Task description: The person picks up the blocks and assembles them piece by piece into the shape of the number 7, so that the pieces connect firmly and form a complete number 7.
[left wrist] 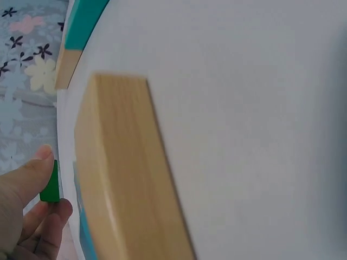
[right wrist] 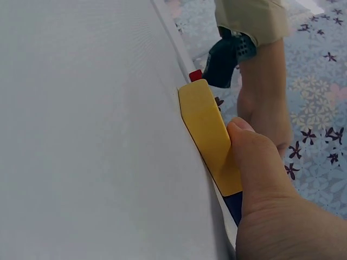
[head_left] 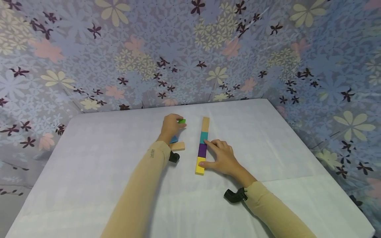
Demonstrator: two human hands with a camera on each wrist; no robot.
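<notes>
My left hand [head_left: 171, 126] pinches a small green block [head_left: 182, 121] between thumb and fingers; the left wrist view shows the green block [left wrist: 50, 187] at the fingertips. A blue block [head_left: 174, 139] and a plain wooden block [head_left: 177, 146] lie beside that wrist, partly covered by it. To the right runs a straight row of blocks end to end: natural wood [head_left: 205, 124], teal [head_left: 203, 137], purple [head_left: 202, 150] and yellow [head_left: 200, 166]. My right hand [head_left: 223, 157] rests along the row's right side, thumb on the yellow block, index finger by the teal-purple joint.
A white cloth [head_left: 98, 172] covers the table, whose back edge meets a flowered curtain [head_left: 178, 49]. In the right wrist view a bit of a red block [right wrist: 196, 76] shows beyond the yellow one. A black camera sits on each wrist.
</notes>
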